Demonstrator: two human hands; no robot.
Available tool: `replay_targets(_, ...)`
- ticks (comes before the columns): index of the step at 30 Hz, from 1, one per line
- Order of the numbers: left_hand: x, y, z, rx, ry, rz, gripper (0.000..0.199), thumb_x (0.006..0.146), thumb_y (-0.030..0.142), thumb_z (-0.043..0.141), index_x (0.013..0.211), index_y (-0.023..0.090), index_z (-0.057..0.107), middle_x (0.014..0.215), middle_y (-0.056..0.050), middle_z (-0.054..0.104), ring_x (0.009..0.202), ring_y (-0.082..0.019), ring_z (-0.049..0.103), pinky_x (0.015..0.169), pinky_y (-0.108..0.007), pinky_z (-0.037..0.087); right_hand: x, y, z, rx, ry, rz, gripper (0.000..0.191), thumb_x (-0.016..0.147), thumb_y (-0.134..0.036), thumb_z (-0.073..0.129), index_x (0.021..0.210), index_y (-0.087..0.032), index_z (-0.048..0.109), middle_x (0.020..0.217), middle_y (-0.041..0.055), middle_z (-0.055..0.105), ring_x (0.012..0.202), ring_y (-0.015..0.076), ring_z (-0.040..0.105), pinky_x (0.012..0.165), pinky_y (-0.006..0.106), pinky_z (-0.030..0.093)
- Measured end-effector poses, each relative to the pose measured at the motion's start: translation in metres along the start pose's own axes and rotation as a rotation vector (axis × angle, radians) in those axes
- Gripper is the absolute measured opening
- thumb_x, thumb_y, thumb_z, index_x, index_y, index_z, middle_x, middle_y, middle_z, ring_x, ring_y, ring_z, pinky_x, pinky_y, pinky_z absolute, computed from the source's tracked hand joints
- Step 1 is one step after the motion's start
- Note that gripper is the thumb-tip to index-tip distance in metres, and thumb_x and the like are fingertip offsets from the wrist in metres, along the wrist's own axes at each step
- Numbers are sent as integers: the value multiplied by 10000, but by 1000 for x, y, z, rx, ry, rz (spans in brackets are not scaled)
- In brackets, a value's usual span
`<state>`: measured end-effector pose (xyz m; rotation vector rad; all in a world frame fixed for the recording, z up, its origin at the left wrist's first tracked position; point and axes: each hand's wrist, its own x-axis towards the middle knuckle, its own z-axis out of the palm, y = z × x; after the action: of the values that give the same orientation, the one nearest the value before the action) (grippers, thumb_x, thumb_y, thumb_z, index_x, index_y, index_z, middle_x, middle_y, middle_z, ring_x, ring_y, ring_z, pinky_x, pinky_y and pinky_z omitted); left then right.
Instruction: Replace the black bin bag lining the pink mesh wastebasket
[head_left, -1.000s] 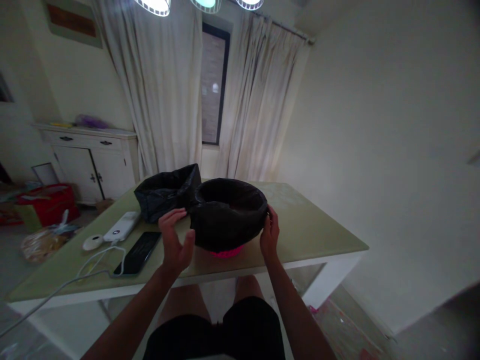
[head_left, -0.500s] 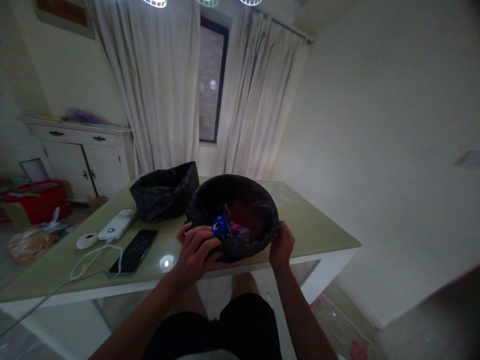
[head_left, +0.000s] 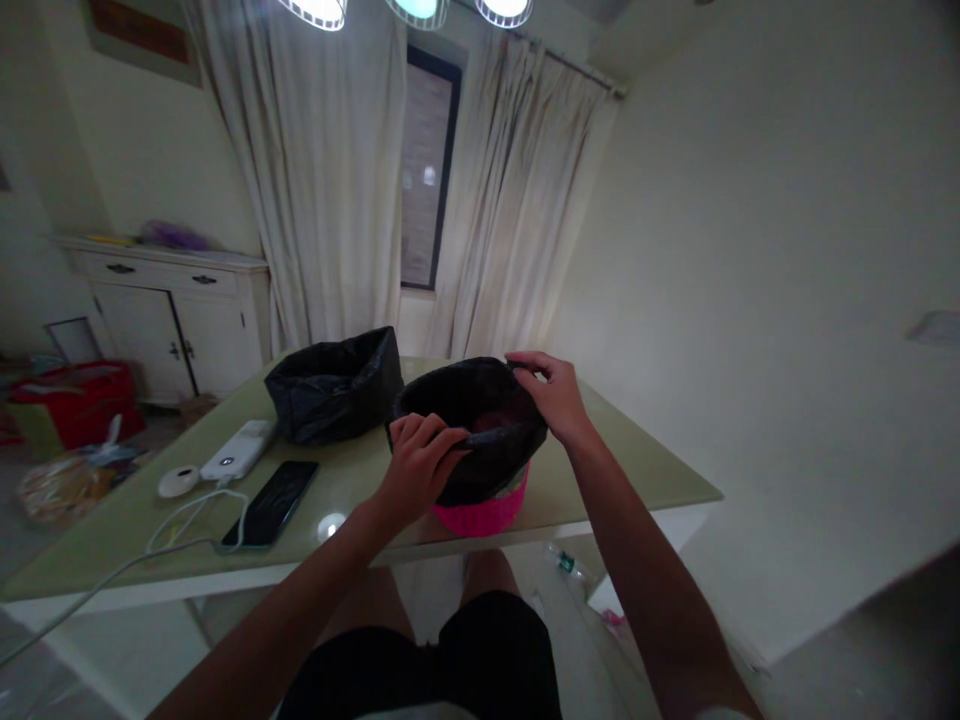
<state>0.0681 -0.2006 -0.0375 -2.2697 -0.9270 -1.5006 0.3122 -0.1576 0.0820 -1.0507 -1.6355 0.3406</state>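
A pink bin (head_left: pixel 480 515) stands near the front edge of the table, lined with a black garbage bag (head_left: pixel 491 470) folded over its rim. My left hand (head_left: pixel 424 460) is closed on the bag's edge at the near left of the rim. On the far right of the rim, my right hand (head_left: pixel 551 390) pinches the bag between thumb and fingers. The inside of the bin is dark, and its contents cannot be made out now. Behind it to the left sits a second black bag-lined container (head_left: pixel 337 390).
On the table's left lie a black phone (head_left: pixel 270 505), a white power bank (head_left: pixel 238 450) with a cable, and a small round white object (head_left: pixel 178 482). A plastic bottle (head_left: pixel 568 563) lies on the floor below the table. A wall rises to the right.
The bin has gone from tilted towards me to more upright, showing its pink side. My right hand has moved up to the far right rim; my left hand has shifted right and up.
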Motion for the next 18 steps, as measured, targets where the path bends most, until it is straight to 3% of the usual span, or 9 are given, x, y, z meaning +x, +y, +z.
replay_targets(4, 3, -2, 7, 22, -9, -24, 201, 1126, 301, 607, 1141, 243, 799, 966, -58, 701, 947, -258, 583, 920, -442, 363, 18, -14, 17, 46, -245, 74, 299, 811, -308, 786, 1076, -230, 900, 903, 39, 834, 840, 211, 726, 838, 364, 570)
replay_targets(9, 12, 2, 18, 91, -71, 5, 172, 1110, 290, 634, 1146, 245, 796, 996, -69, 721, 979, -278, 592, 930, -469, 358, 22, -15, 61, 478, -194, 327, 341, 734, -305, 851, 1066, -235, 836, 864, 7, 798, 798, 191, 721, 805, 352, 575)
replay_targets(11, 18, 7, 22, 121, -134, 35, 159, 1092, 258, 636, 1108, 247, 793, 1025, -76, 737, 1013, -291, 602, 957, -492, 364, 25, -17, 78, 530, -188, 371, 353, 709, -305, 862, 1053, -233, 826, 804, -13, 763, 750, 176, 684, 765, 335, 553)
replay_targets(15, 30, 17, 29, 148, -270, 64, 195, 1045, 208, 635, 1179, 218, 775, 1217, -127, 762, 1178, -334, 619, 1005, -525, 395, 34, -33, 95, 486, -263, 257, 331, 724, -344, 873, 1034, -230, 852, 803, -13, 750, 762, 163, 641, 755, 319, 527)
replay_targets(18, 39, 21, 32, 150, -345, 13, 282, 1024, 183, 615, 1275, 185, 743, 1335, -163, 740, 1272, -356, 612, 1041, -542, 432, 47, -49, 91, 494, -261, 126, 363, 728, -374, 886, 1067, -245, 858, 828, -17, 745, 773, 163, 630, 757, 319, 539)
